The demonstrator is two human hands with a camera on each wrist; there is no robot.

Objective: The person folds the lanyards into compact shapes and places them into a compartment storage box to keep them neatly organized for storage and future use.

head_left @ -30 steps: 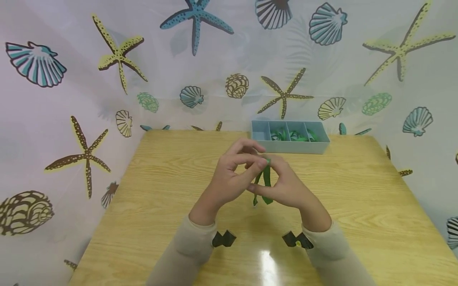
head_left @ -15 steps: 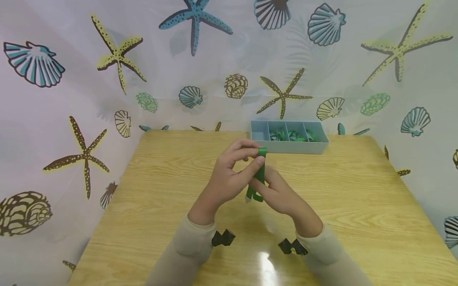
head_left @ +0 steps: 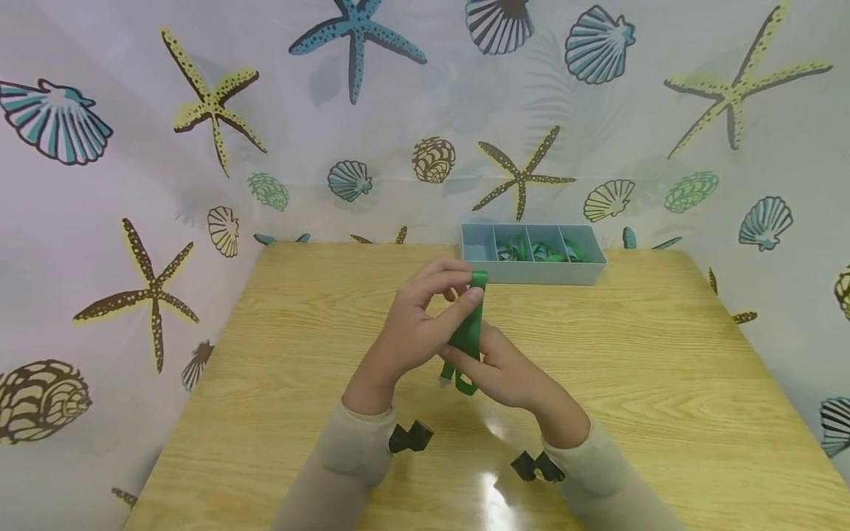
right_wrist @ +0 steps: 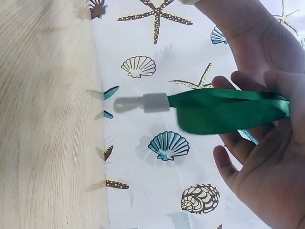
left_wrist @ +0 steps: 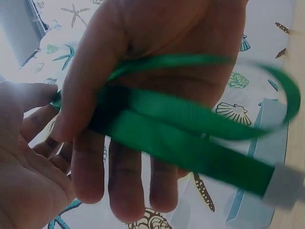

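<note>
A green lanyard (head_left: 470, 332) hangs in folds above the table between my hands. My left hand (head_left: 420, 324) pinches its upper end between thumb and fingers. Lower down, my right hand (head_left: 508, 372) grips the folded strap, with thumb in front and fingers behind. A loop and one strap end dangle beneath the right hand. That end carries a white plastic clip (right_wrist: 156, 102), seen clearly in the right wrist view. In the left wrist view the strap (left_wrist: 176, 148) runs out from the pinching thumb, with its loop spread to the side.
Toward the table's back edge stands a grey-blue divided box (head_left: 531, 274), with green lanyards (head_left: 546, 253) in three compartments. The wooden table (head_left: 292, 332) meets a cloth backdrop (head_left: 398, 110) printed with shells and starfish.
The lanyard's upper end has risen and shifted left with my left hand. My right hand has moved down along the strap and to the left, and the folds now hang flatter together.
</note>
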